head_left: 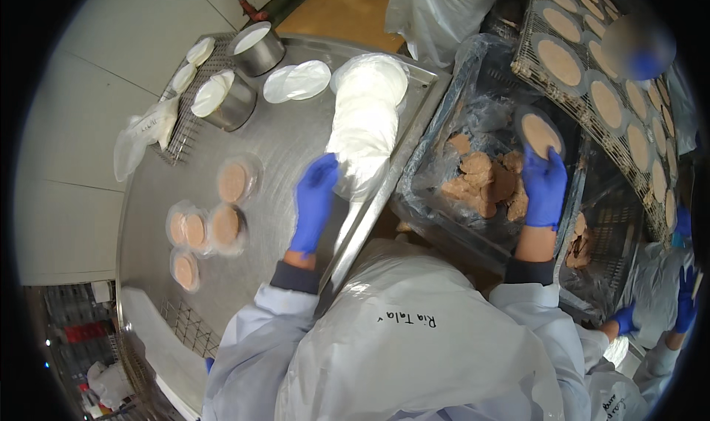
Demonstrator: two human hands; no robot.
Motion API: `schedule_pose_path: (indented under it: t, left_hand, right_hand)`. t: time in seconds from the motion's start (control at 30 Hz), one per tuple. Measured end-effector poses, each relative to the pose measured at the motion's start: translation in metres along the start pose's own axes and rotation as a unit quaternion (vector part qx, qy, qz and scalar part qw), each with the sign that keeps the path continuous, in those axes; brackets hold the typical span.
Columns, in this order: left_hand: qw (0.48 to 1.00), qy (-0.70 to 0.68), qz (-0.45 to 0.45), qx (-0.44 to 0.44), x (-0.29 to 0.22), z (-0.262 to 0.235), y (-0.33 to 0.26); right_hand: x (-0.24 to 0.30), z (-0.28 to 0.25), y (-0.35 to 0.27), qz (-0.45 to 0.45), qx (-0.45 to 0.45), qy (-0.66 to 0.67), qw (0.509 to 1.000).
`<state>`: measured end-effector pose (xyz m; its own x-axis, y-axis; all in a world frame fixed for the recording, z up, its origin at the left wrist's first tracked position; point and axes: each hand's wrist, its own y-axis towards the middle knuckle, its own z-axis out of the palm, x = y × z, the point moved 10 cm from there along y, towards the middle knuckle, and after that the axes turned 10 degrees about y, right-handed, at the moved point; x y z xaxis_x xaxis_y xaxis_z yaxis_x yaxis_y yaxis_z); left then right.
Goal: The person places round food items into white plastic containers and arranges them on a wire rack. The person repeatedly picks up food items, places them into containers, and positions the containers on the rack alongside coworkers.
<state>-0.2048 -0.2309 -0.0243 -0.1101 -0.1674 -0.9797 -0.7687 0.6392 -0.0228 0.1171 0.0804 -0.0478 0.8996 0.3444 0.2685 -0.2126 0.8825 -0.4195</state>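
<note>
A pale pink raw patty on a round paper disc [541, 136] is in my right hand [545, 192], in a blue glove. The thumb and fingers grip its near edge. Below and left of it, lumps of ground meat [484, 184] lie in a plastic-lined crate [425, 155]. My left hand [316, 203], also gloved in blue, is at the left edge of a long fanned stack of white paper discs [364, 129]. Its fingers are bunched together; whether they pinch a disc is hidden.
The steel table [288, 136] holds several patties on paper [225, 225], two loose discs [297, 81] and two metal pots [256, 49]. A wire rack of patties [608, 103] slants at the right. Other people stand at the far side and lower right; a second crate [599, 229] holds meat.
</note>
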Motion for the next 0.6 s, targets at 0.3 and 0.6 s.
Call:
schedule_pose_path:
  t: [0.3,0.6]
  left_hand:
    - [0.986,0.044,0.005,0.159,0.035,0.052,0.055]
    - [0.92,0.119,0.301,0.219,-0.155,0.309,0.066]
  right_hand:
    - [-0.026,-0.031,-0.022,0.107,-0.045,0.02,0.993]
    - [0.088,0.075,-0.026,-0.107,0.127,0.074,0.983]
